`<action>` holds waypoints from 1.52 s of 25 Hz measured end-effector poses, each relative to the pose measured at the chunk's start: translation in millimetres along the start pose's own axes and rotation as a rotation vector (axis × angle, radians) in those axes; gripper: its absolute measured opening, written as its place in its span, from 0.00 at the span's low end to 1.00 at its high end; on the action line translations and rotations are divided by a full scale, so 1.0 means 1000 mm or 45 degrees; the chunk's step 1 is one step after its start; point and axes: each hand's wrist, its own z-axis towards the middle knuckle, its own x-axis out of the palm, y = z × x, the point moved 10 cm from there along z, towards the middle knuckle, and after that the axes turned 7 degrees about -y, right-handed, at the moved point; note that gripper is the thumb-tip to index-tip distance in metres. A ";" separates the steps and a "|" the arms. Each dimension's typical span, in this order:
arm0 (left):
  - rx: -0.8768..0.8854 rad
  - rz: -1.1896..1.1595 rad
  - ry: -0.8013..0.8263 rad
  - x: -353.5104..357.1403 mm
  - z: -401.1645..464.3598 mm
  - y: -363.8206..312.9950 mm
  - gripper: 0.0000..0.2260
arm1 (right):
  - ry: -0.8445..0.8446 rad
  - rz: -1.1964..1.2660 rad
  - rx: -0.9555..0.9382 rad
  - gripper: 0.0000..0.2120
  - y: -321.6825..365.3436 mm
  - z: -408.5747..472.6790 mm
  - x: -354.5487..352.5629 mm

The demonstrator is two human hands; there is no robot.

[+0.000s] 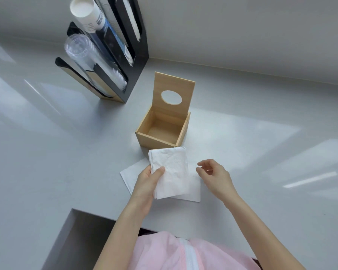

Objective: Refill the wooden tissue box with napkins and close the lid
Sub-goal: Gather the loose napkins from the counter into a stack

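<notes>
The wooden tissue box stands on the grey counter with nothing inside. Its lid, which has an oval hole, is tipped up at the back. My left hand grips a folded stack of white napkins by its left edge, thumb on top, just in front of the box. More flat napkins lie on the counter beneath the stack. To the right of the stack hovers my right hand, fingers loosely curled and holding nothing.
A black and wood cup dispenser with clear plastic cups and paper cups stands at the back left by the wall. The counter's front edge has a notch at lower left. My pink garment shows at the bottom.
</notes>
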 end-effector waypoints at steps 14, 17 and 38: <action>-0.002 0.125 0.180 -0.038 0.024 -0.028 0.08 | -0.116 -0.501 0.177 0.03 -0.006 0.007 0.026; 0.005 0.140 0.203 -0.042 0.028 -0.028 0.07 | -0.167 -0.509 0.148 0.15 -0.005 0.006 0.027; 0.010 0.176 0.278 -0.072 0.023 -0.026 0.11 | 0.144 0.911 0.033 0.07 0.083 -0.060 0.076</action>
